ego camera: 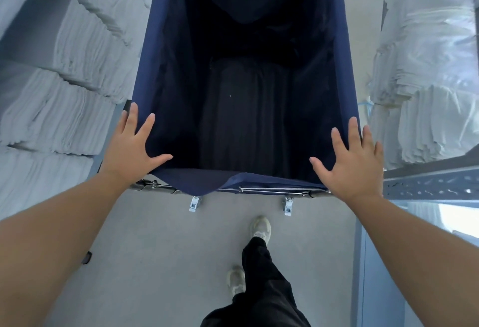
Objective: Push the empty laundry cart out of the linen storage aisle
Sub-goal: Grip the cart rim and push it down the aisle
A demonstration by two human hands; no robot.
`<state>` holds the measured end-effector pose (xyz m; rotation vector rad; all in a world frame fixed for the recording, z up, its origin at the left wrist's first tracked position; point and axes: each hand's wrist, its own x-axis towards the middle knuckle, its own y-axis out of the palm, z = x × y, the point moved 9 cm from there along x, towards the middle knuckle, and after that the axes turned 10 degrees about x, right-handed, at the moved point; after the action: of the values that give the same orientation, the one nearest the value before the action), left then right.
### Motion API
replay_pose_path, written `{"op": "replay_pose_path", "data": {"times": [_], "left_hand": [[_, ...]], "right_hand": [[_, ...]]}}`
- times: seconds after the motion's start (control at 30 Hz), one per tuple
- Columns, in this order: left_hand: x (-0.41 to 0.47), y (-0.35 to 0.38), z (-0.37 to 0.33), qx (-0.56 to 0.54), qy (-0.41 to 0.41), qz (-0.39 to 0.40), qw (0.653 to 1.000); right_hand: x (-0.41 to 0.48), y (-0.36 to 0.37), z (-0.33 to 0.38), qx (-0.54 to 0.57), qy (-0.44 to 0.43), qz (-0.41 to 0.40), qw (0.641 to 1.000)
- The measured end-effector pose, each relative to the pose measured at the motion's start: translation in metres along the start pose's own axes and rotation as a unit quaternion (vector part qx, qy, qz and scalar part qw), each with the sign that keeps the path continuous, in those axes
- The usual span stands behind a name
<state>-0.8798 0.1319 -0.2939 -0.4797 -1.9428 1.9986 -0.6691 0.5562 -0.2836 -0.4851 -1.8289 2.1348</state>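
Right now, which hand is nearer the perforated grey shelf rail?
Right. The right hand rests on the cart's near right corner, just beside the rail; the left hand is on the opposite corner, across the cart.

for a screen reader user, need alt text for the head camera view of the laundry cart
Seen from above, a person's left hand and right hand press flat, fingers spread, on the near corners of an empty navy fabric laundry cart. Stacks of folded white linen line both sides of the narrow aisle.
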Motion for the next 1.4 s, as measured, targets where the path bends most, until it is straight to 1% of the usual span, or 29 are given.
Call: {"op": "replay_pose_path", "data": {"times": [0.23, 0.53, 0.9, 1.4], "left_hand": [[0.046, -0.003, -0.013, 0.015, -0.006, 0.006, 1.0], [0.093, -0.005, -0.025, 0.022, -0.004, 0.005, 1.0], [0.147, -0.012, -0.038, 0.03, 0.02, -0.021, 0.999], [0.241, -0.017, -0.037, 0.017, 0.044, -0.017, 0.999]], "right_hand": [[0.047, -0.007, -0.013, 0.001, 0.008, 0.015, 1.0], [0.095, -0.013, -0.024, 0.01, 0.01, 0.013, 1.0], [0.148, -0.017, -0.035, 0.015, 0.013, 0.008, 1.0], [0.219, -0.016, -0.033, 0.004, 0.034, 0.011, 0.999]]}}
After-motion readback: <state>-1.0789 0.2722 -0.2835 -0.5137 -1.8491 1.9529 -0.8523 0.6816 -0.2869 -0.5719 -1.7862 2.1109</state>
